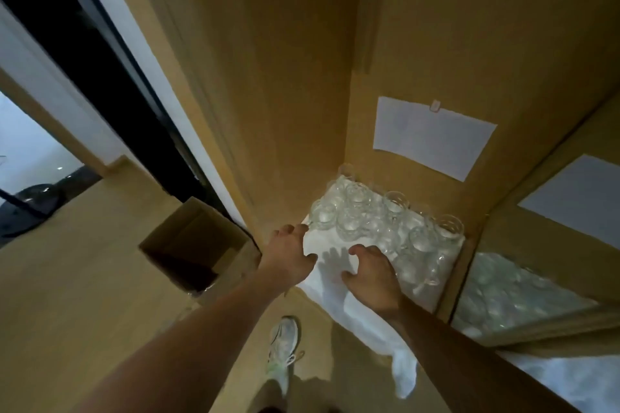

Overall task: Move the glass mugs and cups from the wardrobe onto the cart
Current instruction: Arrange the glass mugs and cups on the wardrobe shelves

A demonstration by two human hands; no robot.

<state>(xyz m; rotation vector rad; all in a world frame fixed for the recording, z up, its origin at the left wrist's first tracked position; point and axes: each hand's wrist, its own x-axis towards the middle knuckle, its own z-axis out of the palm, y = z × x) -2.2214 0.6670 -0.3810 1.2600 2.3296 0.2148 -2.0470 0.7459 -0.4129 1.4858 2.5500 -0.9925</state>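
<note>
Glass mugs and cups (379,225) crowd the wardrobe shelf's white cloth (335,278). Left hand (290,253) reaches the cloth's left edge, fingers loose; right hand (370,273), fingers curled, seems empty beside the nearest glasses.

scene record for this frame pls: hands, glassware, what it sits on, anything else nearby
left hand: at the shelf's front left corner, fingers reaching toward the nearest glasses, holding nothing
right hand: over the white cloth, fingers loosely curled, no glass held
glass mugs and cups: clustered on the cloth inside the wardrobe
cloth: hangs over the shelf's front edge
paper sheet: fixed to the back panel
cardboard box: open, on the floor to the left
cart: not in view
</note>
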